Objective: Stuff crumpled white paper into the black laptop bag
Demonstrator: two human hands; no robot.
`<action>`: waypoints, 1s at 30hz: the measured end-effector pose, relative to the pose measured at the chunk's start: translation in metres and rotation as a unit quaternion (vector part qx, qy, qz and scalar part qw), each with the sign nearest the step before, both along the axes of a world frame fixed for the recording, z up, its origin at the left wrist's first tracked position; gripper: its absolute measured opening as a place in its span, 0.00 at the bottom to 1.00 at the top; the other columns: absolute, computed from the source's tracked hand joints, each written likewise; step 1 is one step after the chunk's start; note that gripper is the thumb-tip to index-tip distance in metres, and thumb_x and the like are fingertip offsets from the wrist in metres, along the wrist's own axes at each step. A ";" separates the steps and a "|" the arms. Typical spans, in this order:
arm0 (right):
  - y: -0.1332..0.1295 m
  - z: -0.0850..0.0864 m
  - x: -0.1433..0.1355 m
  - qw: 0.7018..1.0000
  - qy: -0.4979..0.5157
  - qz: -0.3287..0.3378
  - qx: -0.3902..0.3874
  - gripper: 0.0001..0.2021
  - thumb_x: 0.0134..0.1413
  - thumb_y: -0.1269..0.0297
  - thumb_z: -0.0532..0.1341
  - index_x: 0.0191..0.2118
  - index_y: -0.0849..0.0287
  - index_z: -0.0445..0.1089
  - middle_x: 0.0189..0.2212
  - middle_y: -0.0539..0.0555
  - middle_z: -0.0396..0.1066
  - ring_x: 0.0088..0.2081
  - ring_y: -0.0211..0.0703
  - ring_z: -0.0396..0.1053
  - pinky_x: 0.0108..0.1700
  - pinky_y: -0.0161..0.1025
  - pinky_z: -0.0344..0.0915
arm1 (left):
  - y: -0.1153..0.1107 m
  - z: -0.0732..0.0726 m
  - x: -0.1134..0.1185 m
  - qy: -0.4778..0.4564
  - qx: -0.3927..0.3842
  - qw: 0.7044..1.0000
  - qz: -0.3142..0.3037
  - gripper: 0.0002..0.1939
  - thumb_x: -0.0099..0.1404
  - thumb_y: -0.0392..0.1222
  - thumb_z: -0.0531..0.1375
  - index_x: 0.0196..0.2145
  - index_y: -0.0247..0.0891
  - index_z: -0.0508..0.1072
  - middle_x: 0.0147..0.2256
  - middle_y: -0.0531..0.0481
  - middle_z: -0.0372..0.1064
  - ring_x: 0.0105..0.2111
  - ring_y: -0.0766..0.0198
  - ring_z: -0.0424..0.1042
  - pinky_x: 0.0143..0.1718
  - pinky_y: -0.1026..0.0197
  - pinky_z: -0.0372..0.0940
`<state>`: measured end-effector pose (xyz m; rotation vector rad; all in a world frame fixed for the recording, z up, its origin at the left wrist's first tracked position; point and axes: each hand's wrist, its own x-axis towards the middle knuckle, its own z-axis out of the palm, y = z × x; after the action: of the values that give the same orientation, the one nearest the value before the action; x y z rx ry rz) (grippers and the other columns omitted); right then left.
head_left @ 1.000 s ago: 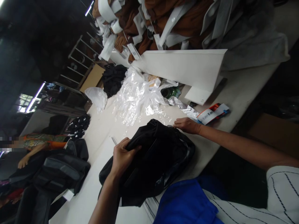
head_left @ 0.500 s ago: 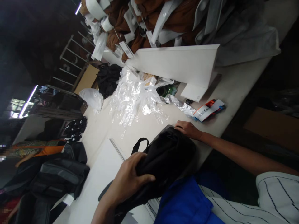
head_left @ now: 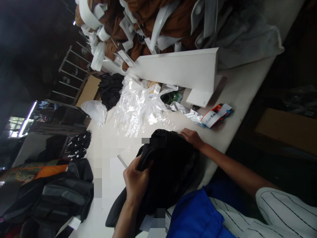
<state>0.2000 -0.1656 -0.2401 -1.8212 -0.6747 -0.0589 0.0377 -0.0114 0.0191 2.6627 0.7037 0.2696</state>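
A black bag (head_left: 170, 168) lies bunched on the white table (head_left: 237, 99) right in front of me. My left hand (head_left: 136, 180) grips a fold of the bag at its near left side. My right hand (head_left: 192, 137) rests on the bag's far right edge with the fingers laid flat along it. Beneath the bag a white sheet (head_left: 123, 157) shows at the left.
Crumpled clear plastic bags (head_left: 138, 109) lie beyond the bag. A long white board (head_left: 178, 69), a pile of brown garments (head_left: 148, 23) and a printed packet (head_left: 215, 116) sit farther back. More black bags (head_left: 61, 195) are stacked at left. A person in patterned cloth (head_left: 29, 167) is at far left.
My left hand has shifted from lying over the bag to pinching a fold of it. The bag's strap loop no longer shows. My right hand stays on the far edge.
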 end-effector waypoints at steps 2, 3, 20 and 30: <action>0.011 0.005 0.007 0.999 0.042 -0.001 0.011 0.13 0.68 0.57 0.53 0.39 0.57 0.70 0.35 0.55 0.73 0.37 0.44 0.72 0.42 0.40 0.66 | 0.009 0.003 0.008 0.002 -0.012 1.000 0.019 0.13 0.56 0.47 0.65 0.37 0.38 0.79 0.29 0.54 0.76 0.32 0.58 0.74 0.34 0.62 0.66; 0.015 0.005 0.009 0.997 0.072 0.001 0.015 0.12 0.67 0.55 0.54 0.41 0.57 0.70 0.35 0.54 0.74 0.37 0.44 0.72 0.42 0.40 0.67 | 0.015 0.005 0.011 0.000 -0.021 0.999 0.031 0.14 0.56 0.48 0.65 0.37 0.37 0.79 0.29 0.54 0.76 0.32 0.58 0.74 0.34 0.62 0.66; 0.044 -0.033 -0.105 0.931 0.302 -0.110 0.172 0.27 0.65 0.56 0.48 0.68 0.54 0.53 0.68 0.55 0.50 0.69 0.46 0.45 0.72 0.57 0.40 | 0.020 -0.006 0.012 0.119 -0.204 0.972 -0.014 0.14 0.55 0.49 0.67 0.31 0.34 0.76 0.26 0.54 0.69 0.28 0.65 0.66 0.27 0.67 0.61; -0.014 -0.035 -0.055 0.886 0.391 0.061 0.242 0.23 0.64 0.47 0.54 0.56 0.53 0.71 0.57 0.55 0.68 0.61 0.53 0.62 0.67 0.55 0.54 | 0.024 0.004 -0.001 0.197 -0.221 0.953 -0.066 0.13 0.59 0.46 0.65 0.27 0.34 0.69 0.25 0.55 0.60 0.26 0.69 0.58 0.26 0.66 0.54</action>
<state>0.1450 -0.1794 -0.2751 -1.1602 -0.1603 0.5266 0.0364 0.0127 0.0228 2.3269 0.6076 -0.4211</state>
